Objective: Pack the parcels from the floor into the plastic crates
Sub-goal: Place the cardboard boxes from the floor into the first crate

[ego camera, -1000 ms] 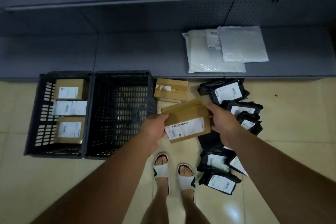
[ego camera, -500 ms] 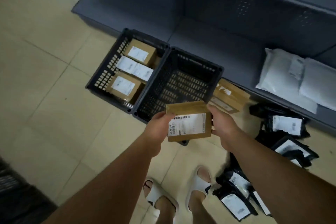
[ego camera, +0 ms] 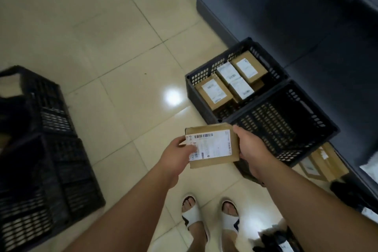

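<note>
Cardboard parcel held in air over floor, label facing up. Left hand grips left edge, thumb on label; right hand grips right edge. Just beyond parcel: empty black crate; next crate holds four labelled boxes. More dark crates at left.

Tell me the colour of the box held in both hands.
Brown cardboard box with a white barcode label, gripped by the left hand and right hand; head view.
</note>
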{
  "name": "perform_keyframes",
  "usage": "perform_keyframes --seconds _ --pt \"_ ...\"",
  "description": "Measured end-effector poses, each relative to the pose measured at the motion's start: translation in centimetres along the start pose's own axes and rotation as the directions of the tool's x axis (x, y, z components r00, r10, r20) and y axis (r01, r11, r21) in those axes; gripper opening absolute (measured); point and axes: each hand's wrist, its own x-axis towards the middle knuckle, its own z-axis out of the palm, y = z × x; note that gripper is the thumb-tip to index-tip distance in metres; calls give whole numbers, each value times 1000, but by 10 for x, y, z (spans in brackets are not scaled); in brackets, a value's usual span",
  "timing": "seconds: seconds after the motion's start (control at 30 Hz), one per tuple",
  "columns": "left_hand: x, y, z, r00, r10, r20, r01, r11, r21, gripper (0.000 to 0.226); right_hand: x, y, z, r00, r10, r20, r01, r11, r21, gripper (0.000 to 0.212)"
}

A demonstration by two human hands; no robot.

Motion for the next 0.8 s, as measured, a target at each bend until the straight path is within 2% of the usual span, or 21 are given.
perform_keyframes --seconds 0.23,0.5,0.7,0.8 --pt "10 14 -88 994 -22 -108 7 991 -131 47 7 -53 98 996 -39 82 51 986 -157 37" --pt "56 44 -158 974 -79 -214 19 963 -267 46 49 -113 187 963 -11 271 92 953 -289 43" --pt "91 89 -184 960 -102 -259 21 955 -296 45 84 -169 223 939 -8 343 140 921 -363 44" --pt "109 114 -196 956 -109 -274 21 952 -305 44 98 -195 236 942 -20 334 154 912 -380 41"
